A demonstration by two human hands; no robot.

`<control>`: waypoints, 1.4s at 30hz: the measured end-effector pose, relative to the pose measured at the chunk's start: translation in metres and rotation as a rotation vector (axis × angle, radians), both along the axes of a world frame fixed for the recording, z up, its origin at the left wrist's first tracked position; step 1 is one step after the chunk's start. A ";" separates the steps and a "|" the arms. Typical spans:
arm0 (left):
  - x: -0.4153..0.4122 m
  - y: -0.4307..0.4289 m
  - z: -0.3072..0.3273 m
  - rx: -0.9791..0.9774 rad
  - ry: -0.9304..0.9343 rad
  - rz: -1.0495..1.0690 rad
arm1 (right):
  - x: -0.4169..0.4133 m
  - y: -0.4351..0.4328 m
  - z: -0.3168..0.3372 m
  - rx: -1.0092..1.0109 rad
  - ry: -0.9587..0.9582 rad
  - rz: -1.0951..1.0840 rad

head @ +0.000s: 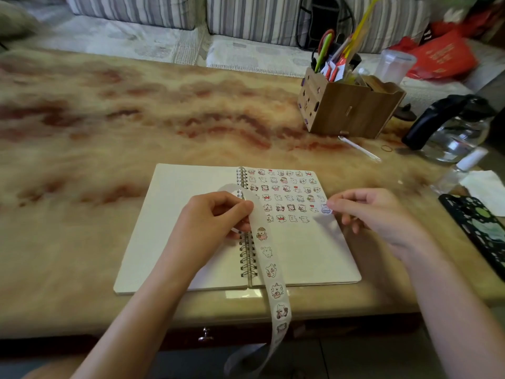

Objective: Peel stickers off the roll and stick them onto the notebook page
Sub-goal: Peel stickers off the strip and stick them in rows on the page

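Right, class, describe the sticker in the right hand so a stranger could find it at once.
Find the open notebook on the table, then its right page with rows of stickers. At the fifth row's right end, the right hand pinches one sticker; unlike its neighbours, it is bluish.

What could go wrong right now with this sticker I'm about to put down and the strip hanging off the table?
1. The sticker pinched in your right hand is at the page's right edge; it may overhang the notebook or land crooked.
2. The sticker strip in your left hand dangles past the table edge and crosses the spiral rings; it might snag or tear.
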State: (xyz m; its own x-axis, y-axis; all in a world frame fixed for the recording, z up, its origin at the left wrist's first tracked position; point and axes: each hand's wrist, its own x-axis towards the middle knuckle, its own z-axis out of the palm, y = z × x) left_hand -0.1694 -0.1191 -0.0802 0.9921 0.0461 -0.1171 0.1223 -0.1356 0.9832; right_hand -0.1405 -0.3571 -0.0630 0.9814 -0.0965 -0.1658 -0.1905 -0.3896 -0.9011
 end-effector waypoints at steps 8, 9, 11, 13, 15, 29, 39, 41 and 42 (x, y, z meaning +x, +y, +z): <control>-0.001 -0.001 0.000 0.028 0.009 -0.001 | 0.003 0.003 -0.010 -0.070 0.026 0.019; -0.001 -0.001 0.000 0.028 0.011 0.000 | 0.003 0.004 -0.011 -0.063 0.022 0.018; 0.000 -0.001 0.000 0.028 0.014 -0.001 | 0.003 0.006 -0.013 -0.055 0.013 0.016; 0.000 0.000 0.000 0.031 0.015 -0.004 | 0.003 0.006 -0.015 -0.058 0.004 0.011; 0.000 0.000 -0.001 0.033 0.018 -0.005 | 0.004 0.006 -0.016 -0.070 -0.001 0.009; 0.000 0.000 -0.001 0.045 0.025 -0.002 | 0.005 0.008 -0.018 -0.092 -0.013 0.011; -0.001 0.000 0.000 0.059 0.028 -0.001 | 0.004 0.011 -0.019 -0.094 -0.034 0.016; 0.000 0.000 0.000 0.063 0.030 -0.002 | 0.005 0.012 -0.021 -0.105 -0.045 0.016; 0.000 0.000 0.000 0.064 0.029 -0.002 | 0.005 0.012 -0.022 -0.118 -0.055 0.015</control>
State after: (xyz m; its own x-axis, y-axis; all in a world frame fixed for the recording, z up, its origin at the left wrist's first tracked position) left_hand -0.1697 -0.1192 -0.0807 0.9884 0.0525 -0.1426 0.1503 -0.1985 0.9685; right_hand -0.1353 -0.3455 -0.0852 0.9902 -0.0973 -0.1004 -0.1357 -0.4963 -0.8575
